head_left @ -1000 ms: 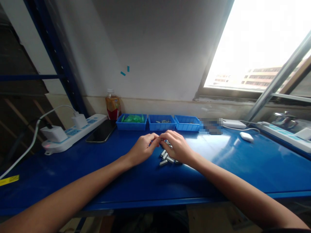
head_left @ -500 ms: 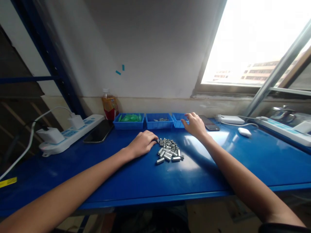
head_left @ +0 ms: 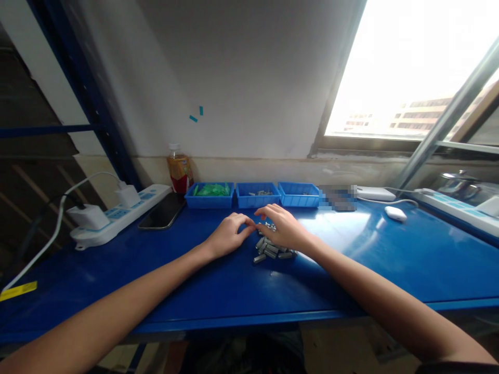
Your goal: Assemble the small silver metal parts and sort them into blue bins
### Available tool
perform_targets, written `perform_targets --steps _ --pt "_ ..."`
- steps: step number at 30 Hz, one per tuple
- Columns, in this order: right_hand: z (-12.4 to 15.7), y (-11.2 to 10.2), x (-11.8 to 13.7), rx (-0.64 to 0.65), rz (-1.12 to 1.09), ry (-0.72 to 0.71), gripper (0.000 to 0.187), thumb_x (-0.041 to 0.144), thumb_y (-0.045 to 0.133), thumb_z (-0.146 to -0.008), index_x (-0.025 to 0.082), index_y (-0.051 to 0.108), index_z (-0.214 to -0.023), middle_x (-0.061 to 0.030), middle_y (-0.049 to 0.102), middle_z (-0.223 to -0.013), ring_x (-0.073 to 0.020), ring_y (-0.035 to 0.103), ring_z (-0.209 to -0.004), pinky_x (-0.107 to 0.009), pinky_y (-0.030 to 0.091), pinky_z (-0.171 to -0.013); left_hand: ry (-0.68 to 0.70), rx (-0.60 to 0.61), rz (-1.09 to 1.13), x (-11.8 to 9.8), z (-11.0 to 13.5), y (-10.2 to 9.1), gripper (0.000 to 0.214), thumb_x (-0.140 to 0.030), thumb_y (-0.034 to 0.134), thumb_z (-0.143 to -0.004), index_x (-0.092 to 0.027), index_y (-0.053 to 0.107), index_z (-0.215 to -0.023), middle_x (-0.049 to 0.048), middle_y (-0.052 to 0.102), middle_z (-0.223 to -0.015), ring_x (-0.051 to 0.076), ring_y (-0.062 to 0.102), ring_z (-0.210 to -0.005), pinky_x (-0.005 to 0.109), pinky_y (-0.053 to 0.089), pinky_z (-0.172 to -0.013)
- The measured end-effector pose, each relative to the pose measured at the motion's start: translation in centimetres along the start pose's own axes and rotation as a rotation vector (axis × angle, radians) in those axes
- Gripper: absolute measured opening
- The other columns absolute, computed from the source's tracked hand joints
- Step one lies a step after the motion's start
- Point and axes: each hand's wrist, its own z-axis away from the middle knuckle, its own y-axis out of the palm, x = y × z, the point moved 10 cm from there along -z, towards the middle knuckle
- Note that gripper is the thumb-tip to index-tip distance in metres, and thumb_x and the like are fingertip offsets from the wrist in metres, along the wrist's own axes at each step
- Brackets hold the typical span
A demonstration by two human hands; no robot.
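A loose pile of silver hex standoffs (head_left: 272,251), with smaller metal pieces (head_left: 266,227) at its back, lies on the blue table (head_left: 218,291). At the pile's left edge my left hand (head_left: 230,235) rests low, thumb and fingertips drawn together. Whatever lies between those fingertips is too small to make out. My right hand (head_left: 281,227) reaches over the pile from the right and hides part of it. Its thumb and index finger are apart, their tips close to the left fingertips. I see nothing held in it.
Behind the pile stand three blue bins: one with green pieces (head_left: 210,191), a middle bin (head_left: 258,200) with small metal parts, a right bin (head_left: 298,200). A phone (head_left: 161,212), power strip (head_left: 117,213) and drink bottle (head_left: 180,169) are left; a white case (head_left: 395,213) lies right.
My right hand has moved from the right bin leftward and nearer to me, over the pile beside my left hand. The left hand stays at the pile's left edge.
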Motion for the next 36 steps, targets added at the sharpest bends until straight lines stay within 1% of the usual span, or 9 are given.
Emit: perform_targets --steps 4,7,13,17,22,25,28,31,36 --pt "0.1 -0.3 1.3 -0.030 -0.074 -0.111 0.014 0.019 0.055 -0.085 0.020 0.053 -0.098 -0.0054 0.061 -0.089 -0.0189 0.055 -0.083 -0.032 0.045 -0.074 -0.110 -0.021 0.336 -0.2 0.1 -0.3 0.037 -0.042 0.041 -0.092 -0.013 0.065 -0.091 0.0044 0.069 -0.090 0.019 0.061 -0.084 0.026 0.045 -0.073" --pt "0.1 -0.8 1.9 -0.074 -0.087 -0.151 0.006 0.021 0.052 -0.088 0.020 0.054 -0.093 -0.0055 0.060 -0.087 -0.0184 0.054 -0.081 -0.032 0.045 -0.073 -0.118 -0.043 0.402 -0.3 0.1 -0.5 0.037 -0.042 0.041 -0.092 -0.013 0.064 -0.087 0.0034 0.068 -0.087 0.017 0.060 -0.081 0.025 0.045 -0.072" --pt "0.0 -1.0 1.7 -0.103 -0.084 -0.109 0.009 0.024 0.050 -0.090 0.019 0.057 -0.088 -0.0050 0.060 -0.082 -0.0174 0.053 -0.078 -0.031 0.044 -0.071 -0.087 -0.102 0.245 0.1 0.5 -1.0 0.036 -0.039 0.034 -0.095 -0.015 0.061 -0.089 0.0045 0.066 -0.088 0.019 0.060 -0.086 0.029 0.045 -0.078" --pt "0.0 -1.0 1.3 -0.125 -0.099 -0.055 0.015 0.025 0.047 -0.092 0.019 0.058 -0.082 -0.0043 0.058 -0.079 -0.0164 0.053 -0.076 -0.030 0.044 -0.070 0.076 -0.185 -0.001 -1.5 1.0 -2.1 0.025 -0.030 0.050 -0.087 -0.019 0.053 -0.110 0.0062 0.063 -0.098 0.020 0.058 -0.094 0.033 0.044 -0.085" --pt "0.0 -0.4 1.5 -0.099 -0.083 -0.049 0.022 0.026 0.045 -0.092 0.019 0.057 -0.076 -0.0034 0.057 -0.072 -0.0164 0.052 -0.072 -0.029 0.044 -0.068 0.143 -0.194 -0.154 -2.6 1.2 -2.3 0.016 -0.030 0.051 -0.088 -0.019 0.057 -0.098 0.0053 0.063 -0.090 0.020 0.057 -0.089 0.033 0.044 -0.081" --pt "0.0 -0.4 1.2 -0.104 -0.064 -0.014 0.018 0.024 0.046 -0.091 0.020 0.057 -0.077 -0.0031 0.058 -0.073 -0.0167 0.053 -0.073 -0.029 0.044 -0.069 0.108 -0.202 -0.147 -2.3 1.1 -2.3 0.019 -0.034 0.049 -0.089 -0.019 0.059 -0.093 0.0042 0.064 -0.085 0.019 0.058 -0.084 0.031 0.044 -0.078" --pt "0.1 -0.7 0.8 -0.124 -0.071 0.019 0.009 0.024 0.049 -0.090 0.019 0.056 -0.093 -0.0046 0.060 -0.082 -0.0177 0.056 -0.079 -0.030 0.045 -0.073 0.026 -0.216 -0.068 -1.4 1.0 -2.5 0.023 -0.038 0.048 -0.089 -0.019 0.061 -0.089 0.0033 0.064 -0.081 0.018 0.058 -0.080 0.028 0.044 -0.072" --pt "0.2 -0.5 1.2 -0.100 -0.063 -0.019 0.017 0.024 0.052 -0.087 0.019 0.053 -0.103 -0.0060 0.060 -0.090 -0.0189 0.056 -0.084 -0.031 0.046 -0.075 -0.022 -0.174 0.038 -0.8 0.8 -2.2 0.027 -0.038 0.044 -0.091 -0.018 0.061 -0.086 0.0023 0.064 -0.079 0.017 0.058 -0.077 0.026 0.042 -0.067" --pt "0.2 -0.8 2.7 -0.103 0.003 -0.104 0.009 0.020 0.048 -0.088 0.020 0.056 -0.093 -0.0056 0.059 -0.085 -0.0186 0.054 -0.079 -0.031 0.044 -0.071 -0.017 -0.089 0.123 -1.0 0.8 -1.4 0.034 -0.039 0.036 -0.094 -0.018 0.060 -0.081 0.0020 0.064 -0.078 0.016 0.059 -0.077 0.026 0.043 -0.072"
